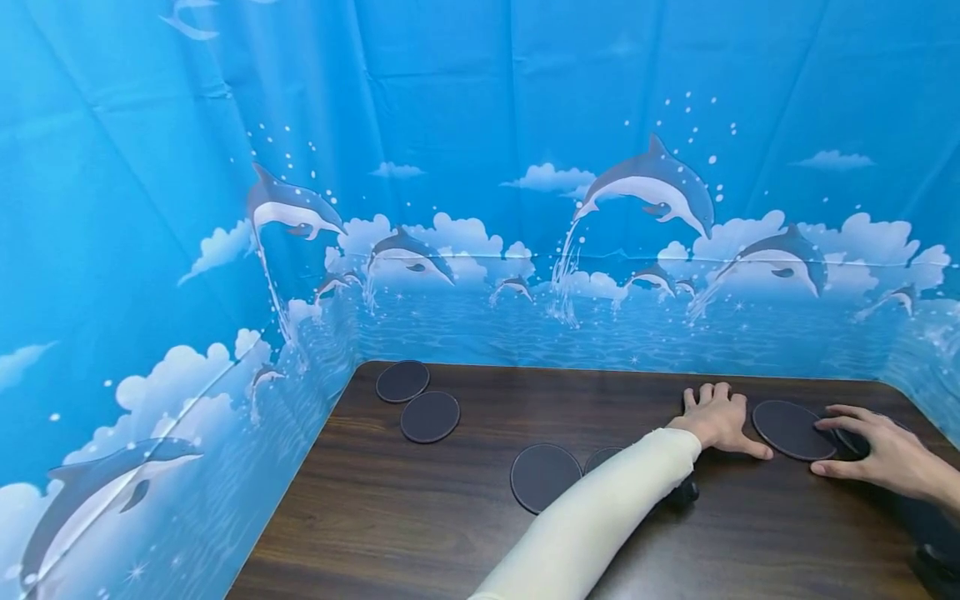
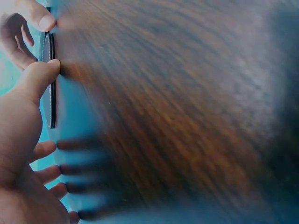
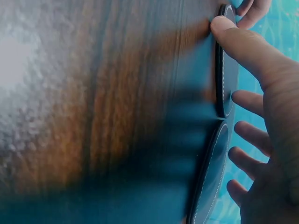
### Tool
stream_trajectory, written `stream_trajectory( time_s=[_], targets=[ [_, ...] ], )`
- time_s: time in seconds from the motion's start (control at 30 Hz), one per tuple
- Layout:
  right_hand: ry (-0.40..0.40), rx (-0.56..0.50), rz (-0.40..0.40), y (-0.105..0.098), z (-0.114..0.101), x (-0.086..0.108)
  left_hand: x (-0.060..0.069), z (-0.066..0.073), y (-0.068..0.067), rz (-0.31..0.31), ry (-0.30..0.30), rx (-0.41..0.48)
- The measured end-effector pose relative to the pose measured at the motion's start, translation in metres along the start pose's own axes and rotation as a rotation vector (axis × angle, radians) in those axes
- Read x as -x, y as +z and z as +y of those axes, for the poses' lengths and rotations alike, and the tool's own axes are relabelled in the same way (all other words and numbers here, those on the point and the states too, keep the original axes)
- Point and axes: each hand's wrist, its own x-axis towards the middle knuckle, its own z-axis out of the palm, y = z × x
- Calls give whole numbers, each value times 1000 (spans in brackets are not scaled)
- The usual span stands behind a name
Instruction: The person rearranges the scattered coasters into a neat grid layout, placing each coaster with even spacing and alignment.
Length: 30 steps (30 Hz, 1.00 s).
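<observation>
A dark round disc with a stitched rim [image 1: 793, 431] [image 2: 49, 93] [image 3: 227, 79] lies flat on the table between the two hands. My left hand [image 1: 716, 421] [image 2: 23, 126] rests with fingers spread on the wood to its left, the thumb at the disc's edge in the left wrist view. From the right, my right hand [image 1: 888, 450] [image 3: 275, 107] reaches over the disc, its fingers apart and slightly bent, thumb and forefinger at the disc's edge. A second disc [image 1: 853, 442] [image 3: 212, 177] lies partly hidden beneath the right hand.
Two dark discs [image 1: 402, 381] [image 1: 430, 417] touch or nearly touch at the table's far left. Nearer the middle lies another [image 1: 546, 477], with one more [image 1: 602, 456] partly covered by my left sleeve. A blue dolphin-print curtain [image 1: 480, 200] stands behind the brown table [image 1: 360, 517].
</observation>
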Motion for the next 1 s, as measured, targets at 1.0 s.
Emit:
stream_trajectory(
  time_s=[1.0],
  targets=[
    [37, -76, -22, 4, 11, -6, -5, 17, -7, -47, -38, -21]
  ],
)
